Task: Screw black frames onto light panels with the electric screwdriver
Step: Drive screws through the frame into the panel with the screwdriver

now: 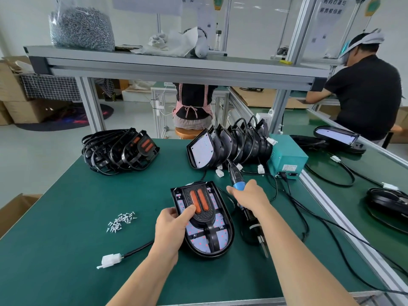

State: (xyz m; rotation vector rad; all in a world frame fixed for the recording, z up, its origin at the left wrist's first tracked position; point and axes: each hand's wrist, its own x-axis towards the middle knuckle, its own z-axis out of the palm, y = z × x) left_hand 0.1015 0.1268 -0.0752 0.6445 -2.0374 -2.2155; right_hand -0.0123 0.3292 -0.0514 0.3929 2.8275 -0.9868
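Left hand (171,226): gripped light panel (198,239) by left edge, thumb on black frame (204,217).
Right hand (249,195): closed round screwdriver (237,177), right of panel.
Screws (121,221): loose on table (66,217), left.

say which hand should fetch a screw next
Likely the left hand: the screws lie on its side, and it only holds the panel. The right hand is busy gripping the screwdriver.
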